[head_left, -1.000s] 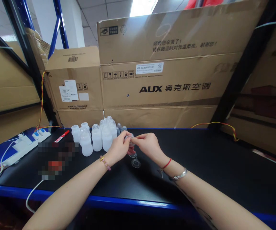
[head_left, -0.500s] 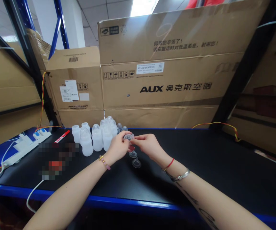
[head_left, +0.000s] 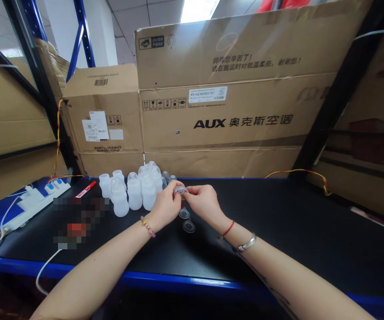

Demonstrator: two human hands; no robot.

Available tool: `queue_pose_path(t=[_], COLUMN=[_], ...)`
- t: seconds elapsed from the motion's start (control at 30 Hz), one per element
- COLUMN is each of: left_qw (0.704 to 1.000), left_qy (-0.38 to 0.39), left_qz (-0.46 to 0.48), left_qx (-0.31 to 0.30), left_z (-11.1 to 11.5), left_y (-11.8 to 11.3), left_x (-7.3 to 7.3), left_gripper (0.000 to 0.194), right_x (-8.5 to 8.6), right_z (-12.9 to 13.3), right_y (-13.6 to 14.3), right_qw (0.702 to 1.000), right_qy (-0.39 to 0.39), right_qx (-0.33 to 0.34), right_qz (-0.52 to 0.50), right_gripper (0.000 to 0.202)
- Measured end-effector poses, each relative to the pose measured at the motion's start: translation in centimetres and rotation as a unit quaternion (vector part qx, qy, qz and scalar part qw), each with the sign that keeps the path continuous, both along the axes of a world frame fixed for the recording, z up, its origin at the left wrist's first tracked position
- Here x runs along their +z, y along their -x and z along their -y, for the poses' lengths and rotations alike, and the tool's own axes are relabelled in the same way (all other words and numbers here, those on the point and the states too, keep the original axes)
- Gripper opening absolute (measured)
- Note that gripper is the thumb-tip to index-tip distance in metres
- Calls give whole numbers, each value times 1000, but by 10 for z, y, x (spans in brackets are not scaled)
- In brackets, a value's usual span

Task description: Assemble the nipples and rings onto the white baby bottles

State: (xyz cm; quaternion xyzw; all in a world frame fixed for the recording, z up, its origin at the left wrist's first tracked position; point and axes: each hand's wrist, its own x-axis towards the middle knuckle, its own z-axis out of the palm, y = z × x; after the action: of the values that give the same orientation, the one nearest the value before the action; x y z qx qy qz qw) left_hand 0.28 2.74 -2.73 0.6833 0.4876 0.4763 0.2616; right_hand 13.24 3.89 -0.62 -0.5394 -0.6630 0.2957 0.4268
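Observation:
My left hand (head_left: 167, 203) pinches the left side of a small clear round piece (head_left: 180, 190) with a wide flange, held above the table. On its right side, the fingertips of my right hand (head_left: 205, 202) are closed on the same piece. Fingers cover part of it, so its full shape is hidden. Below my hands, a similar clear flanged piece (head_left: 188, 226) lies on the black tabletop, with another clear piece (head_left: 184, 213) just behind it. Left of my left hand stand several white baby bottles (head_left: 120, 202), some topped with clear domed caps.
More small clear pieces (head_left: 165, 180) sit behind my left hand. To the left are a red marker (head_left: 86, 189), a white power strip (head_left: 40, 209) with cables, and a blurred-out patch. Large cardboard (head_left: 245, 102) walls the back. A blue edge (head_left: 178, 281) runs along the table front.
The clear piece has tilted between my fingers and now shows more edge-on. My right hand has shifted slightly left and turned. The bottles and the pieces on the table stay put.

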Motion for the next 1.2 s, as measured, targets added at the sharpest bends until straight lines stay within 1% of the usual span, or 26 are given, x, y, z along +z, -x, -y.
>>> queue_pose_path(t=[0.13, 0.2, 0.3, 0.4, 0.47, 0.57, 0.63, 0.73, 0.8, 0.9, 0.97, 1.07, 1.13, 1.2], left_qw=[999, 998, 996, 995, 998, 998, 992, 981, 979, 985, 995, 999, 996, 993], left_qy=[13, -3, -46, -55, -39, 16, 49, 78, 85, 80, 48, -18, -37, -41], left_qz=[-32, -58, -79, -73, -40, 58, 120, 174, 183, 149, 80, -40, -79, -105], left_qx=[-22, -26, -8, 25, 31, 13, -2, -24, -38, -46, -19, 28, 37, 46], left_z=[-5, -6, -5, -4, -4, -5, -6, -7, -8, -5, -2, 4, 8, 9], left_y=[5, 8, 12, 12, 10, 5, 2, 0, 0, 1, 1, 1, 0, -1], left_x=[0, 2, 6, 7, 5, 3, 2, 2, 2, 3, 4, 8, 10, 11], left_gripper=[20, 22, 19, 15, 13, 12, 10, 13, 17, 17, 16, 15, 16, 17], right_x=[-5, -7, -9, -8, -5, 2, 6, 9, 9, 7, 5, 3, 1, -2], right_z=[-7, -10, -11, -11, -10, -9, -8, -5, -4, -4, -4, -3, -3, -3], right_y=[-2, -3, -2, -2, -2, -5, -7, -7, -6, -4, -4, -5, -4, -4], right_qw=[1000, 1000, 999, 998, 996, 990, 986, 987, 988, 990, 994, 1000, 999, 997], right_qy=[5, 6, -6, -1, 24, 87, 110, 102, 97, 100, 83, 10, -29, -50], right_qx=[-8, -7, 4, 33, 43, 41, 43, 41, 28, 18, 7, -15, -18, -20], right_qz=[-12, -23, -38, -54, -69, -99, -114, -119, -119, -101, -70, -9, 25, 51], right_gripper=[19, 19, 20, 21, 22, 29, 33, 29, 27, 26, 25, 21, 23, 24])
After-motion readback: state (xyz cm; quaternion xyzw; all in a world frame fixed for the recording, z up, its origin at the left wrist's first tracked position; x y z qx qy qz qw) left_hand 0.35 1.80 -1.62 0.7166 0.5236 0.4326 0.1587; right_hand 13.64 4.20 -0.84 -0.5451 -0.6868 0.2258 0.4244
